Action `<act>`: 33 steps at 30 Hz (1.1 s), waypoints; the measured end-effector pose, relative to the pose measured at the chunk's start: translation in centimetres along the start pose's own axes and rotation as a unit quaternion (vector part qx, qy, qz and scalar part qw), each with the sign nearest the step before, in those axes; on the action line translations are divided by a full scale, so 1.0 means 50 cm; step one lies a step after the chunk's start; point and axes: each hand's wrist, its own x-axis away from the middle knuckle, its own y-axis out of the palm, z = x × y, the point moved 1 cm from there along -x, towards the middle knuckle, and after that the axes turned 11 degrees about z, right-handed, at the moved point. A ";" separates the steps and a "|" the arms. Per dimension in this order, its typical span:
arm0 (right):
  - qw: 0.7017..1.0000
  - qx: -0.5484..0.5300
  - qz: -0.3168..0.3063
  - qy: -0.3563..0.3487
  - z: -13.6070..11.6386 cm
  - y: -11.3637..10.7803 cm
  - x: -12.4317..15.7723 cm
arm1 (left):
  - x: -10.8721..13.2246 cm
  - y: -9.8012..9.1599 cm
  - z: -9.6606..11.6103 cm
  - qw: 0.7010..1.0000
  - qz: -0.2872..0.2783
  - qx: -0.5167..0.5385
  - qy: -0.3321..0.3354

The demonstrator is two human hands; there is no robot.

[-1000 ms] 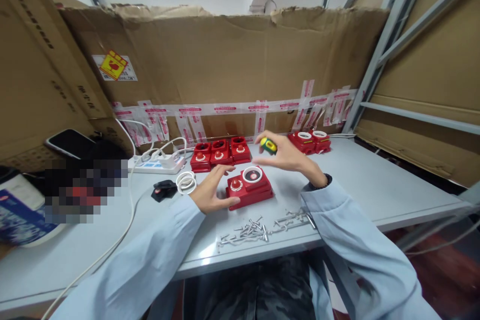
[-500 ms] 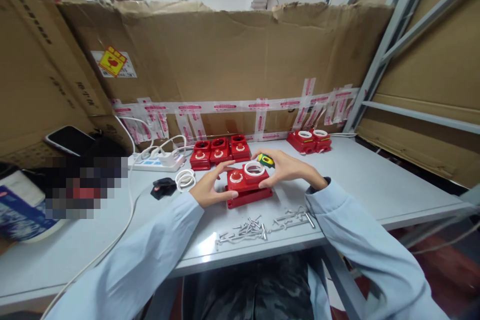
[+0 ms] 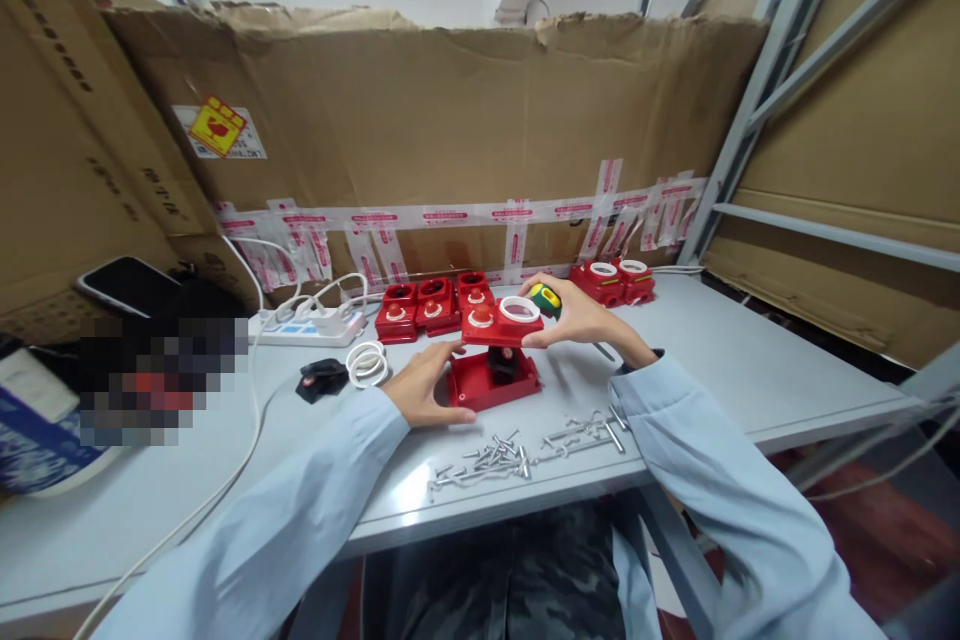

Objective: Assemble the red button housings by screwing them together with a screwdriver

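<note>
My right hand [image 3: 574,312] grips the red cover [image 3: 480,325], which has a white ring and a round red knob, and holds it above the red base [image 3: 476,382]. A green-and-yellow screwdriver [image 3: 546,299] is also tucked in that hand. Inside the base, a black part [image 3: 501,362] shows under the raised cover. My left hand [image 3: 427,385] is around the base's left side, thumb along the front and fingers behind. Loose screws [image 3: 495,457] lie in front of the base.
Red housings [image 3: 396,313] stand in a row behind, and more red units [image 3: 635,282] with white rings sit back right. White rings [image 3: 367,364] and a black object [image 3: 321,378] lie left, near a power strip [image 3: 307,326]. A cable [image 3: 259,410] crosses the table's left side.
The red cover has risen off the base in my right hand, exposing the base's inside. My left hand has moved slightly down and now lies beside the base.
</note>
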 end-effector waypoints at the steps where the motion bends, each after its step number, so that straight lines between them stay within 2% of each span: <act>1: 1.000 -0.005 0.000 0.003 -0.002 0.001 0.000 | -0.003 -0.001 0.011 1.000 0.012 0.002 0.004; 6: 0.998 -0.040 0.042 0.014 0.003 -0.001 -0.007 | -0.036 -0.018 0.066 0.995 0.093 0.002 0.027; 8: 0.997 -0.050 0.064 0.016 0.010 -0.002 -0.011 | -0.057 -0.015 0.085 0.994 0.089 -0.004 0.071; 10: 0.996 -0.057 0.070 0.024 0.016 -0.002 -0.012 | -0.077 -0.004 0.095 0.991 0.054 -0.014 0.122; 12: 0.995 -0.058 0.075 0.029 0.020 0.000 -0.013 | -0.093 0.012 0.094 0.987 0.003 -0.024 0.161; 14: 0.995 -0.059 0.078 0.031 0.019 0.003 -0.012 | -0.103 0.027 0.087 0.982 -0.019 -0.024 0.185; 18: 0.991 -0.102 0.068 0.061 0.015 0.008 -0.008 | -0.107 0.037 0.072 0.980 0.049 0.016 0.194; 21: 0.983 -0.143 0.047 0.109 0.014 0.013 -0.006 | -0.108 0.034 0.067 0.981 0.122 0.057 0.141; 23: 0.976 -0.169 0.041 0.132 0.015 0.018 -0.005 | -0.113 0.033 0.062 0.977 0.166 0.114 0.067; 27: 0.954 -0.237 0.043 0.177 0.015 0.027 -0.007 | -0.127 0.040 0.052 0.934 0.190 0.285 -0.106; 29: 0.935 -0.284 0.038 0.208 0.013 0.031 -0.011 | -0.131 0.041 0.055 0.920 0.189 0.316 -0.139; 33: 0.894 -0.354 0.010 0.273 0.007 0.041 -0.019 | -0.126 0.029 0.081 0.914 0.206 0.316 -0.148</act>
